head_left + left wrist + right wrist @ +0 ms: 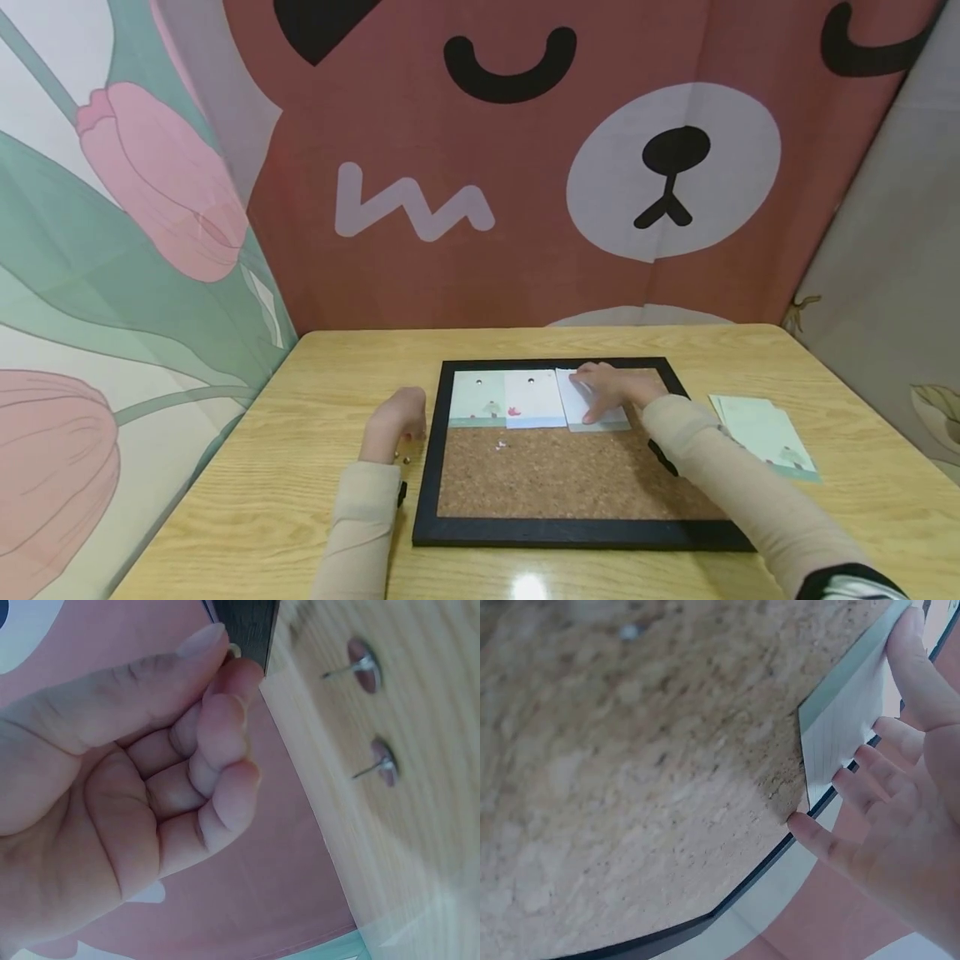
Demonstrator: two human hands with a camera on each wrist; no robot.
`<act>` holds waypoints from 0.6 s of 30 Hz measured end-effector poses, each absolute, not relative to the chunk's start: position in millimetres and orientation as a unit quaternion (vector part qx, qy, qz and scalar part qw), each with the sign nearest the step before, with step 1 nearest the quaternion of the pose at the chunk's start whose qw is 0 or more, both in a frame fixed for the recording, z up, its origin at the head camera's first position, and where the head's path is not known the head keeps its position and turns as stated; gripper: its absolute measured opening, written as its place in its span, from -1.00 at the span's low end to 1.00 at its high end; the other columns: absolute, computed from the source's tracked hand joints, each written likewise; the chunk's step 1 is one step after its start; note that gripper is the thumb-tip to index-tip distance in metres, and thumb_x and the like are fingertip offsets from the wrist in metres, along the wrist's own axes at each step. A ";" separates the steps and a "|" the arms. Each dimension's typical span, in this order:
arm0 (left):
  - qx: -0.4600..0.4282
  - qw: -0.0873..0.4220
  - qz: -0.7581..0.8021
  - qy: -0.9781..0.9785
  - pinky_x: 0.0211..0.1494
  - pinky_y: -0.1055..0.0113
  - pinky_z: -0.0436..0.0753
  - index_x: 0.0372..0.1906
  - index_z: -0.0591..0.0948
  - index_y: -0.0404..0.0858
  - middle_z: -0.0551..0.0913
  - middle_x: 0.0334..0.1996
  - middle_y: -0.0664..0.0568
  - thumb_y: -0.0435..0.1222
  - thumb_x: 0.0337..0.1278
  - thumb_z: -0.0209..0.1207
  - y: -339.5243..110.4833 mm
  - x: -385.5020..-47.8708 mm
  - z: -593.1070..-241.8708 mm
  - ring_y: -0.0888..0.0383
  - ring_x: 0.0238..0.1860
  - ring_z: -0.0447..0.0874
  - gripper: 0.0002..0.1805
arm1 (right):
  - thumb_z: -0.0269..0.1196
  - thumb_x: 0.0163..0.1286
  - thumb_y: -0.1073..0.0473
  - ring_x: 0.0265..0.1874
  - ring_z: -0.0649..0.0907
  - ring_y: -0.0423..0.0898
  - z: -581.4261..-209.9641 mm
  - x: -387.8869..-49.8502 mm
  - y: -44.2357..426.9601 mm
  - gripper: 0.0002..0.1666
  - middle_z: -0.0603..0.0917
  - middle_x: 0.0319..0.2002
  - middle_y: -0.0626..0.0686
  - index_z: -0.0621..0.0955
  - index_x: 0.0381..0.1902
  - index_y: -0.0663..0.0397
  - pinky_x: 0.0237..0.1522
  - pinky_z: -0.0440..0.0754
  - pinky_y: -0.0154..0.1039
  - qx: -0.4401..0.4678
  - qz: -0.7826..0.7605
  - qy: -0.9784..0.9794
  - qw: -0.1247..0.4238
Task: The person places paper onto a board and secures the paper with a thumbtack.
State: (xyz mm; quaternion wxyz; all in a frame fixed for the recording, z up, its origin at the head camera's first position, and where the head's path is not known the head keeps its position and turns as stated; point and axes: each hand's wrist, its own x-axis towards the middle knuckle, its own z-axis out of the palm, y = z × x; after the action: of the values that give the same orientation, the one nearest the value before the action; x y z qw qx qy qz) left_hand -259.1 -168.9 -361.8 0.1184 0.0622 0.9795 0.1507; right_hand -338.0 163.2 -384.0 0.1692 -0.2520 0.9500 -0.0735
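Note:
A cork board (555, 479) with a black frame lies on the table. Along its top, a green note card (467, 407) and a white note card (536, 407) lie side by side, each with a tack near its upper edge. My right hand (617, 390) rests spread over a third, lined note card (840, 724) beside them, thumb and fingertips touching it. Left of the frame, my left hand (400, 421) pinches a small gold-edged thumbtack (235, 651), mostly hidden, between thumb and forefinger. Close by, two thumbtacks (366, 666) lie point-up on the tabletop.
More note cards (765, 433) lie in a loose pile on the wooden table (247, 517), right of the board. A small shiny bit (502, 445) sits on the cork below the cards. A curtain (420, 283) with a bear print hangs behind the table.

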 end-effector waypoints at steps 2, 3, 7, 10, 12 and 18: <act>0.060 0.119 0.154 0.979 -0.70 0.46 0.32 -0.72 0.49 -0.36 0.46 -0.76 -0.03 -0.60 -0.21 0.23 -168.9 -259.3 -362.3 0.17 -0.73 0.41 -0.79 | 0.37 -0.05 -0.12 0.21 0.14 0.21 -384.4 -338.0 162.6 0.04 0.14 0.26 0.26 0.20 0.30 0.17 0.10 0.19 0.17 -0.246 -0.076 0.952 0.167; 0.058 0.119 0.156 0.979 -0.69 0.45 0.34 -0.71 0.50 -0.37 0.48 -0.74 -0.04 -0.60 -0.20 0.24 -168.7 -259.3 -362.6 0.16 -0.71 0.43 -0.80 | 0.37 -0.06 -0.13 0.21 0.14 0.20 -384.7 -337.9 162.3 0.04 0.15 0.26 0.25 0.20 0.31 0.16 0.09 0.20 0.17 -0.243 -0.078 0.953 0.165; 0.062 0.119 0.155 0.979 -0.69 0.45 0.33 -0.73 0.51 -0.36 0.50 -0.74 -0.05 -0.60 -0.21 0.23 -168.2 -259.8 -364.0 0.15 -0.70 0.45 -0.79 | 0.37 -0.07 -0.14 0.19 0.16 0.18 -388.2 -335.4 162.7 0.04 0.16 0.25 0.23 0.21 0.30 0.12 0.07 0.23 0.16 -0.236 -0.094 0.955 0.156; 0.064 0.119 0.156 0.978 -0.70 0.46 0.32 -0.74 0.50 -0.36 0.51 -0.75 -0.05 -0.61 -0.22 0.22 -168.4 -260.3 -364.5 0.16 -0.71 0.44 -0.78 | 0.37 -0.05 -0.10 0.18 0.17 0.19 -389.6 -332.9 163.7 0.01 0.17 0.25 0.25 0.22 0.30 0.15 0.07 0.23 0.16 -0.240 -0.110 0.953 0.148; 0.066 0.118 0.156 0.979 -0.71 0.46 0.30 -0.75 0.49 -0.36 0.50 -0.76 -0.05 -0.62 -0.23 0.21 -168.5 -260.3 -364.7 0.17 -0.73 0.40 -0.77 | 0.38 -0.04 -0.07 0.19 0.16 0.21 -389.6 -330.8 164.3 0.00 0.16 0.25 0.27 0.22 0.29 0.18 0.08 0.22 0.17 -0.242 -0.126 0.951 0.146; 0.069 0.115 0.158 0.978 -0.72 0.45 0.25 -0.77 0.50 -0.36 0.50 -0.78 -0.05 -0.63 -0.22 0.20 -168.0 -259.6 -364.8 0.19 -0.76 0.32 -0.77 | 0.37 -0.02 -0.06 0.21 0.15 0.24 -390.4 -329.8 164.6 -0.02 0.15 0.25 0.30 0.23 0.28 0.21 0.10 0.18 0.18 -0.244 -0.137 0.949 0.143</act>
State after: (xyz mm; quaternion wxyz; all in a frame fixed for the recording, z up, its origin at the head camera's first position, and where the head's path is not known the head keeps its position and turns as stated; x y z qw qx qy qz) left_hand -259.6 -168.0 -364.8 0.1147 0.0694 0.9783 0.1581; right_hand -329.8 164.6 -390.4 0.1435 -0.2439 0.9493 -0.1371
